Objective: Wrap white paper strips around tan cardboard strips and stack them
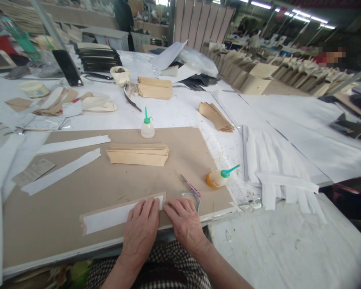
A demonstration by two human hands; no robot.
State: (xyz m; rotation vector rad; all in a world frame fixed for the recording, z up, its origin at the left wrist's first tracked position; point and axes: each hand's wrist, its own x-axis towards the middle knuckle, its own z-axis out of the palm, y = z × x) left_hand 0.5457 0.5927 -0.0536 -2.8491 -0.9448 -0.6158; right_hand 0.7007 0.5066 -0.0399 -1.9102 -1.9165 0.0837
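Flatly, the left hand lies on the white strip; whether the curled right hand beside it pinches something is unclear.

Before you, a strip on the board
Behind it you have a stack, then a bottle; a second bottle sits to your right. Beyond the board on the counter, a phone stands left, a bundle lies right.
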